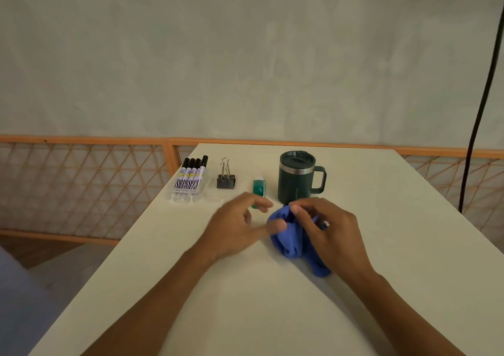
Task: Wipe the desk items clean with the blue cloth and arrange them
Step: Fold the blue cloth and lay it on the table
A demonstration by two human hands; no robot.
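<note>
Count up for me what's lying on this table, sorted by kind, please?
Markers: 4
Clear marker case: 1
Binder clip: 1
Small green item: 1
Lidded green mug: 1
Blue cloth: 1
Total: 9

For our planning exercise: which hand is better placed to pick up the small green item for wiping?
The left hand: its fingers lie beside the green item, while the right hand grips the blue cloth.
</note>
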